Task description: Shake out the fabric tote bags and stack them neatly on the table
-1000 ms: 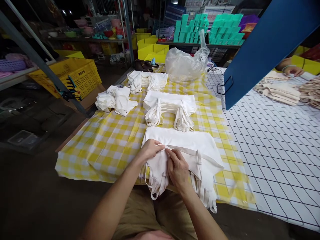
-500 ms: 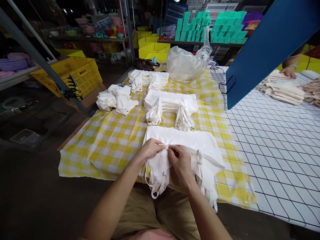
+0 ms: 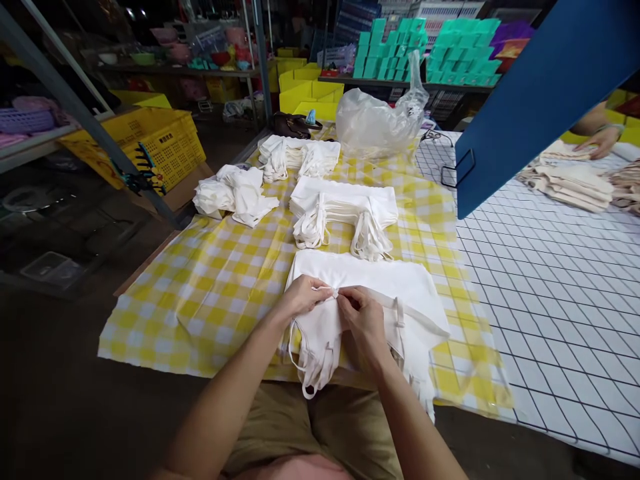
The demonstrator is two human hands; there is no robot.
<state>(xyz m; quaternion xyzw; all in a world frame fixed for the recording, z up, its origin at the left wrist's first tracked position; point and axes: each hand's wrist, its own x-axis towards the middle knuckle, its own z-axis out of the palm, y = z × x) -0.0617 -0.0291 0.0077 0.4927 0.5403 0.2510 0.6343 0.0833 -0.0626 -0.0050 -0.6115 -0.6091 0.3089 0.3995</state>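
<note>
On the pile nearest me lies a white strapped garment (image 3: 365, 270), like a camisole or bra top. My left hand (image 3: 306, 295) pinches its gathered upper edge. Close beside it, my right hand (image 3: 364, 319) pinches the same edge, fingertips almost meeting the left ones. A flat white strap (image 3: 423, 318) with a small slider (image 3: 399, 312) runs off to the right of my right hand. Loose straps (image 3: 317, 373) hang over the table edge below. Any small part between the fingertips is too small to make out.
Beyond are a stack of white garments (image 3: 345, 193), another stack (image 3: 320, 152) and a loose heap (image 3: 233, 193) on the yellow checked cloth (image 3: 210, 293). A plastic bag (image 3: 370, 123) stands behind. A blue panel (image 3: 520, 113) slants at right; past it, a person's hand (image 3: 603, 141) touches beige fabric (image 3: 570, 183).
My hands keep their pinch at nearly the same spot, with only a slight shift. The view has moved a little. The other person's hand at far right has moved to the right.
</note>
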